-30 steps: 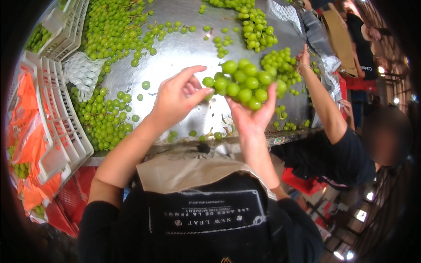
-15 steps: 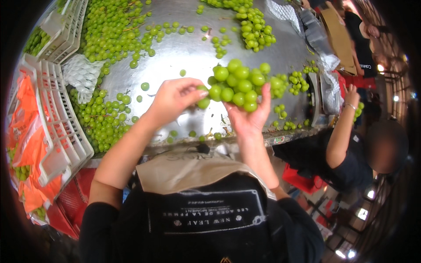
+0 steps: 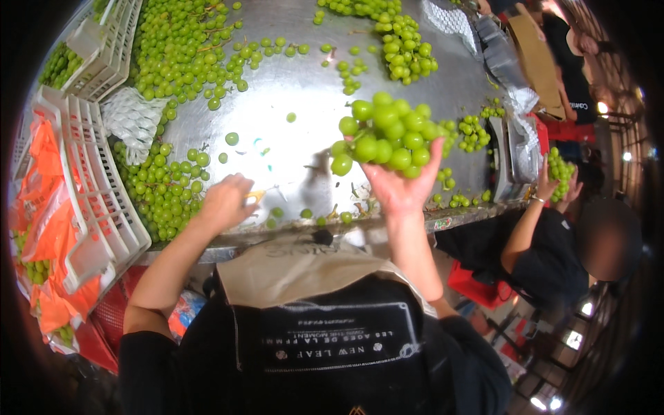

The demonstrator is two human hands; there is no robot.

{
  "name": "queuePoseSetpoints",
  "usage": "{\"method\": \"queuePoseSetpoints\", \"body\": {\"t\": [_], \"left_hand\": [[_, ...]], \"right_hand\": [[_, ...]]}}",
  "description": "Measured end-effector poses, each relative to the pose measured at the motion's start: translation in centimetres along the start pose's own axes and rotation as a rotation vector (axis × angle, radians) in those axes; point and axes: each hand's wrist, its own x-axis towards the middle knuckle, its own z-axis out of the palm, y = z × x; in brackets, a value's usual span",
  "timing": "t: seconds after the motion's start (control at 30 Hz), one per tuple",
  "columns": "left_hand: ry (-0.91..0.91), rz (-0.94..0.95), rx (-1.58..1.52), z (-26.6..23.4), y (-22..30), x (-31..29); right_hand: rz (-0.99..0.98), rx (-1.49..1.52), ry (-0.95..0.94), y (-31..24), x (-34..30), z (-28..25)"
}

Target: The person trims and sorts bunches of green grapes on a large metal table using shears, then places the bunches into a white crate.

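My right hand (image 3: 401,183) holds up a bunch of green grapes (image 3: 394,131) from below, over the steel table (image 3: 277,83). The palm is turned up, with thumb and fingers around the bunch's underside. Lower on the left, my left hand (image 3: 228,202) is by the table's near edge, its fingers curled round small scissors (image 3: 255,196) with a yellow handle. A thin metal tip sticks out to the right; the rest is covered by the fingers. Loose grapes (image 3: 166,190) lie heaped just left of this hand.
White plastic crates (image 3: 93,187) line the left side, one with orange bags (image 3: 52,207). White foam netting (image 3: 135,121) lies beside them. More bunches (image 3: 404,52) rest at the back. On the right, a co-worker's hands (image 3: 546,181) hold grapes near clear plastic trays (image 3: 515,131).
My left hand has left the bunch, moved down and left, and now grips the scissors. My right hand has shifted slightly right with the grapes. The co-worker's arm has lowered.
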Motion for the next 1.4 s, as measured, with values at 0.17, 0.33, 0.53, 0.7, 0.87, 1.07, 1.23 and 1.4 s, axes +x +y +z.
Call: {"method": "queuePoseSetpoints", "body": {"t": [0.17, 0.33, 0.53, 0.7, 0.87, 1.07, 1.23, 1.4], "left_hand": [[-0.054, 0.077, 0.045, 1.9, -0.6, -0.8], [-0.231, -0.118, -0.417, 0.1, -0.7, 0.3], [-0.141, -0.271, -1.265, 1.1, -0.5, 0.0], [-0.021, -0.143, -0.358, 0.8, 0.7, 1.5], [0.22, 0.128, 0.005, -0.1, 1.2, 4.0], [-0.156, 0.155, 0.22, 1.0, -0.4, 6.2], [-0.083, 0.052, 0.147, 1.5, -0.3, 5.9], [-0.092, -0.166, -0.59, -1.9, -0.4, 5.4]], "right_hand": [[0.015, 0.085, -0.023, -0.2, 0.2, -0.3], [0.047, 0.128, -0.113, -0.8, 0.0, -1.0], [0.055, 0.243, -0.282, -1.0, 0.2, -1.9], [0.017, 0.123, -0.279, -1.2, 0.0, -1.8], [0.035, 0.125, -0.27, -1.3, -0.1, -2.2], [0.048, 0.11, -0.293, -1.4, -0.1, -1.9], [0.054, 0.229, -0.322, -1.7, -0.3, -1.9], [0.039, 0.236, -0.313, -2.2, -0.5, -2.3]]}}
